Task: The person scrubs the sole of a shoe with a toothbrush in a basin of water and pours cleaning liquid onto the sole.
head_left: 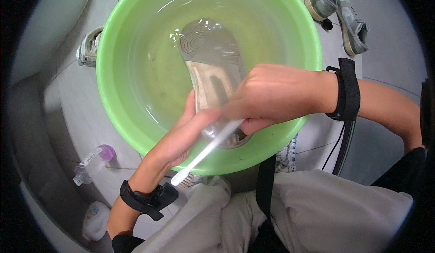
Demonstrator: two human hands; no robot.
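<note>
A shoe (210, 49) lies sole up in a light green basin (112, 76) of yellowish water, its grey forefoot pointing away from me and its midfoot worn and brownish. Around the shoe's left side near the heel, my left hand (183, 133) is closed and steadies it. My right hand (276, 92) is closed on a brush with a slim white handle (206, 153), which slants down past my left hand toward my knees and is a little blurred. The brush's head is hidden under my right hand, over the sole.
Two grey lace-up sneakers (351, 24) stand on the tiles at far right, near a small black round object (327, 24). Another shoe (88, 48) is left of the basin. A clear bottle with a purple end (93, 163) lies at lower left, above a white bottle (96, 220).
</note>
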